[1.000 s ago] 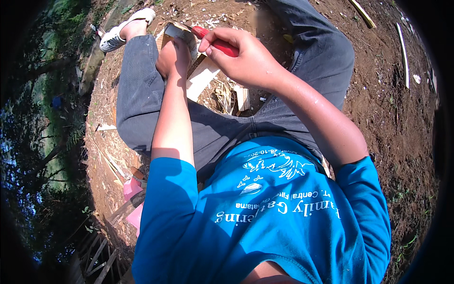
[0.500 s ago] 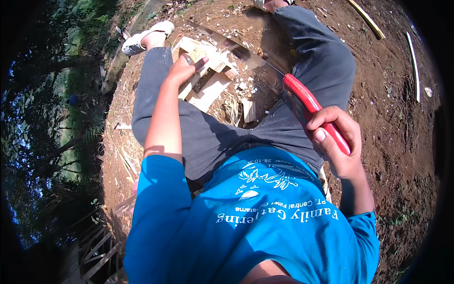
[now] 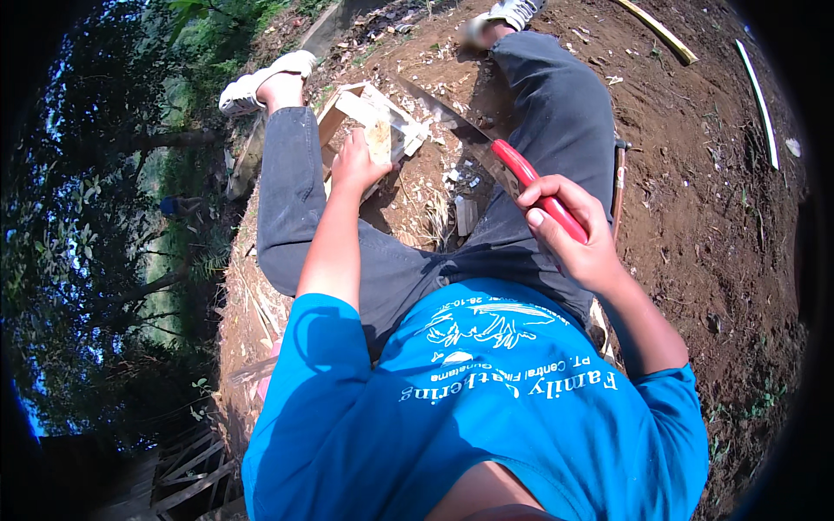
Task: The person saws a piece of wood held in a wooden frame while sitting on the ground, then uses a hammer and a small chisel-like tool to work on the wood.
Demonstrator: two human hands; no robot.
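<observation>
My right hand (image 3: pixel 573 227) is closed round the red handle of a hand saw (image 3: pixel 516 162). The saw's long blade points away and to the left, over the ground between my legs. My left hand (image 3: pixel 354 167) grips a short wooden piece (image 3: pixel 379 141) at the near side of a small pale wooden frame (image 3: pixel 347 93). Some of that hand's fingers are hidden, and whether the piece is fixed to the frame I cannot tell. The blade lies to the right of the frame, apart from it.
Wood chips (image 3: pixel 452 176) litter the soil between my legs, beside a small wood block (image 3: pixel 466 215). A brown-handled tool (image 3: pixel 618 178) rests by my right leg. Thin wooden strips (image 3: pixel 757 104) lie at the far right. Dark foliage (image 3: pixel 113 217) fills the left side.
The wooden frame has turned and tipped under my left hand, which has shifted its grip. My right hand has brought the saw left and slightly nearer. The whole view has shifted a little.
</observation>
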